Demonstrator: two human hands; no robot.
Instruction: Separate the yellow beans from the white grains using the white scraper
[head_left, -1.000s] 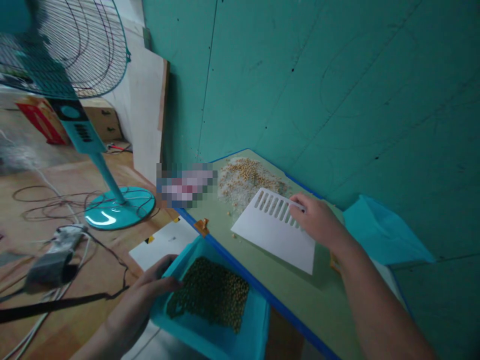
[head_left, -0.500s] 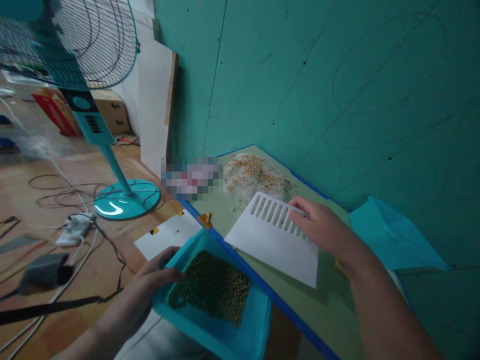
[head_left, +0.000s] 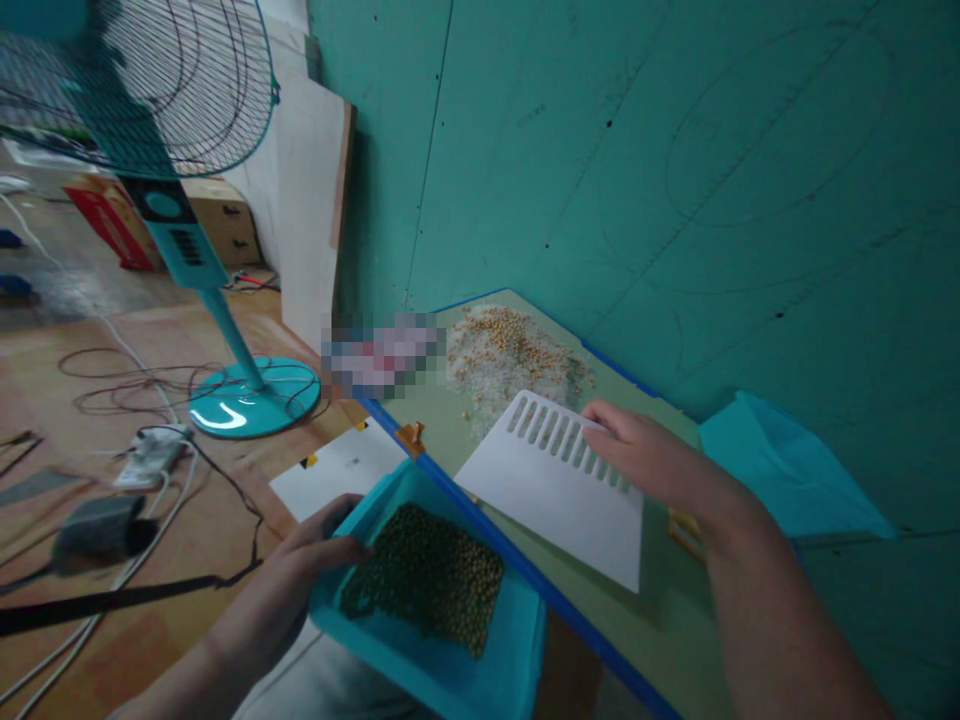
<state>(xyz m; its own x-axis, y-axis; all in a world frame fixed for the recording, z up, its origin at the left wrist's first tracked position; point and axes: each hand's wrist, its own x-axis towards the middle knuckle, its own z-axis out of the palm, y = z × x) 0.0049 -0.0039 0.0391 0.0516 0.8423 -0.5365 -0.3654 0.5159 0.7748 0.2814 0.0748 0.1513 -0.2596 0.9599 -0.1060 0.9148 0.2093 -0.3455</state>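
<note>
My left hand (head_left: 319, 550) grips the left rim of a blue plastic tray (head_left: 397, 655), thumb over the edge. Inside the tray lie small dark green beans (head_left: 405, 560) and, toward the right, paler round beans (head_left: 484, 595). My right hand (head_left: 637, 445) holds a white flat scraper (head_left: 555, 505) by its edge beside a row of long slots. The scraper is tilted over the table, its lower left corner near the blue-taped edge. Just beyond it, a pile of yellow beans mixed with white grains (head_left: 517, 350) is spread on the table (head_left: 675, 620).
A green wall (head_left: 600, 180) borders the table's far side. A blue sheet-like object (head_left: 787, 470) stands at the right. An orange clip (head_left: 411, 437) sits on the table edge. Left on the floor are a standing fan (head_left: 255, 395), a power strip (head_left: 154, 455) and loose cables.
The white scraper and my right hand have shifted slightly down and to the right. The tray has moved very little, and its beans look the same.
</note>
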